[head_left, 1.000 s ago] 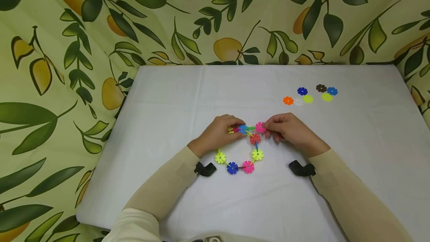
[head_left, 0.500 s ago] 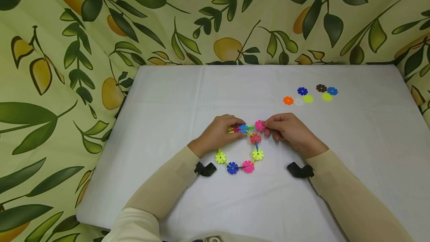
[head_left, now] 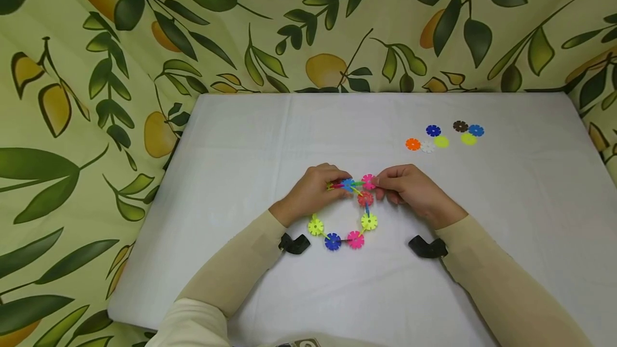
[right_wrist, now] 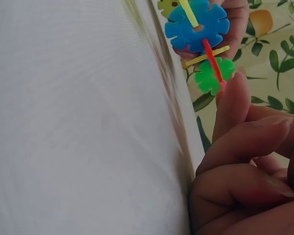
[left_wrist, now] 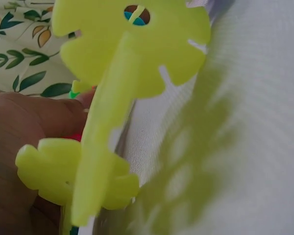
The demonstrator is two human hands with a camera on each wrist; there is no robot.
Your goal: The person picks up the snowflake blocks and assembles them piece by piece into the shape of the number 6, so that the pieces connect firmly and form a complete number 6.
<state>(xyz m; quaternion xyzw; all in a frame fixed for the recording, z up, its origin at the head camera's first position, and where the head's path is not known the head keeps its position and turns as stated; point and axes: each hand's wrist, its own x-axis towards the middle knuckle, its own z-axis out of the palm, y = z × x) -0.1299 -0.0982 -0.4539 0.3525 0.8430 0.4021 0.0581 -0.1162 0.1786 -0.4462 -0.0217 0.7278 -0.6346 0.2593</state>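
Note:
Notched plastic linking discs form a ring-shaped chain between the hands, with a dark blue disc (head_left: 332,241) and a pink disc (head_left: 355,239) at its near end. My left hand (head_left: 315,189) grips the chain's far side beside a light blue disc (head_left: 347,185). Between thumb and finger, my right hand (head_left: 409,189) pinches another pink disc (head_left: 368,180), right at a green disc (right_wrist: 213,77). In the left wrist view a large yellow disc (left_wrist: 98,58) hangs in front of the left hand, hiding much of it.
Loose discs lie at the back right of the white-covered table (head_left: 241,138): orange (head_left: 413,144), white (head_left: 427,146), dark blue (head_left: 433,130), brown (head_left: 460,126), light blue (head_left: 476,130) and two yellow ones. A leaf-patterned curtain (head_left: 328,25) borders the table's back and left.
My right hand has shifted slightly left with the pink disc, closer in against the green disc. The left hand stays nearly still on the chain.

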